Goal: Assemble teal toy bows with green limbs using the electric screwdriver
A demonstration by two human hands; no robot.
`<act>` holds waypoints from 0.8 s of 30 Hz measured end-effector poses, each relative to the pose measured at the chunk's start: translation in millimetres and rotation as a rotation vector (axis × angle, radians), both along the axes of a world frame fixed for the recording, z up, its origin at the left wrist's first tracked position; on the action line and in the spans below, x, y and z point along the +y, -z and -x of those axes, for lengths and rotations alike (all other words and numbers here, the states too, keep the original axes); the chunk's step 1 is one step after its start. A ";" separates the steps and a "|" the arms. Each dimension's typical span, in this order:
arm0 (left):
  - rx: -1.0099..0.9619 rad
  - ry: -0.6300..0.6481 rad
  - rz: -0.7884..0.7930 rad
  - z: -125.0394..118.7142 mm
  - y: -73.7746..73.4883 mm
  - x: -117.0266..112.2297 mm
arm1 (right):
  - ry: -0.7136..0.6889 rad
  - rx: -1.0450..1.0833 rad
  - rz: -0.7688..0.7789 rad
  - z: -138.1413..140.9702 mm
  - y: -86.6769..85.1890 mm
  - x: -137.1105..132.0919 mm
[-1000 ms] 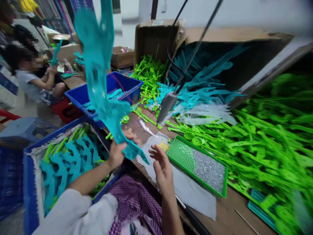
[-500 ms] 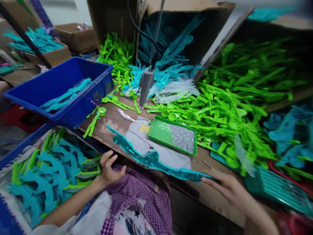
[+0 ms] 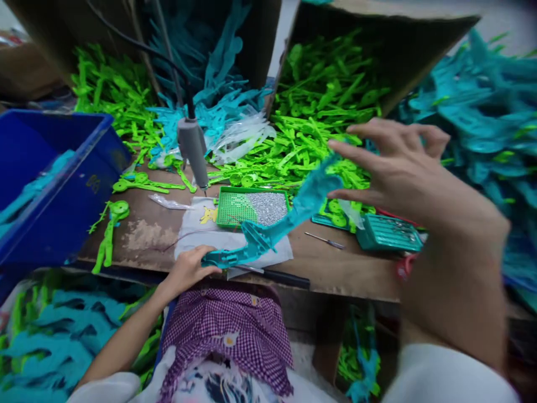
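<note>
My left hand is closed on the near end of a long, curved teal plastic piece, shaped like half of a toy bow. The piece slants up to the right above a white cloth. Close to its upper end is my right hand, raised with fingers spread. Whether a fingertip touches that end, I cannot tell. Behind the piece, a green tray holds many small silver screws. A grey electric screwdriver hangs point-down over the cloth's far edge.
Bright green plastic parts are heaped across the back of the bench. More teal parts pile up at right. A small screwdriver, a black-handled tool and a teal basket lie in front. Blue bin stands left.
My left hand has taken hold of the teal piece's left end. My right hand has let go and risen. The piece now tilts up to the right; the view has shifted right.
</note>
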State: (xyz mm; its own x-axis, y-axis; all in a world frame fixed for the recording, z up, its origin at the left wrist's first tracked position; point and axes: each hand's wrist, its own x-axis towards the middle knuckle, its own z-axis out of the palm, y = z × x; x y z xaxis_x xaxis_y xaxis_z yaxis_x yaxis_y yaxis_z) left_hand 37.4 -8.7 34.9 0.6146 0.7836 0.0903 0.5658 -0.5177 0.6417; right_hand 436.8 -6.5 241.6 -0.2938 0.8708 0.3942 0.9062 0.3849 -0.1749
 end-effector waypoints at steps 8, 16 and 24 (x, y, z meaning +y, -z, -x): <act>-0.174 -0.143 0.234 -77.7 11.9 62.4 | 0.693 0.537 -0.178 3.4 175.6 -59.2; -0.293 -0.108 0.241 -115.0 28.7 67.3 | 1.241 0.336 -0.158 -128.4 172.1 -110.3; -0.381 -0.151 0.258 -112.7 38.9 63.1 | 1.309 0.167 0.164 -172.4 179.0 -77.4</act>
